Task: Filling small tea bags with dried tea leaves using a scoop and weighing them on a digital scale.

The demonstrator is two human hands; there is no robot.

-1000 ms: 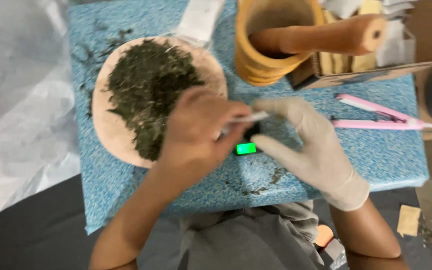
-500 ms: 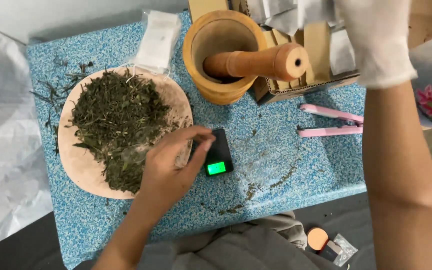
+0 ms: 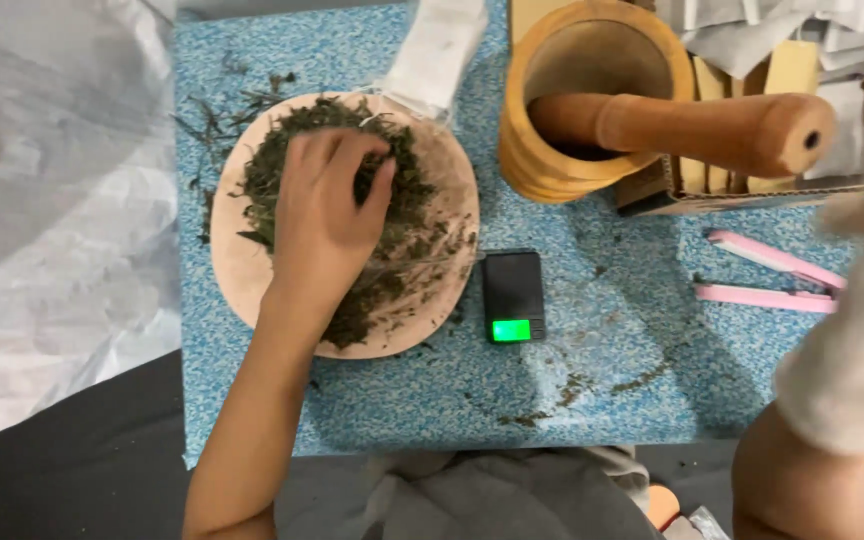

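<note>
Head view: left hand (image 3: 324, 215) pinching dried herbs (image 3: 392, 215) on plate (image 3: 237, 270); pestle (image 3: 682, 125) in mortar (image 3: 552, 160); blurred right hand (image 3: 857, 340), grip unclear.

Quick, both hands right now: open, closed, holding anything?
Left hand: fingers curled into the dried herbs on the round plate, pinching some.
Right hand: gloved, blurred at the edge; cannot tell.

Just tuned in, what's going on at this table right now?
A person sits at a blue speckled table. Their bare left hand is pressed into a heap of dried green herbs on a round plate, fingers curled into the leaves. The gloved right hand is raised at the right edge, blurred. A small black scale with a lit green display sits empty beside the plate, and a wooden mortar holding its pestle stands behind it.
</note>
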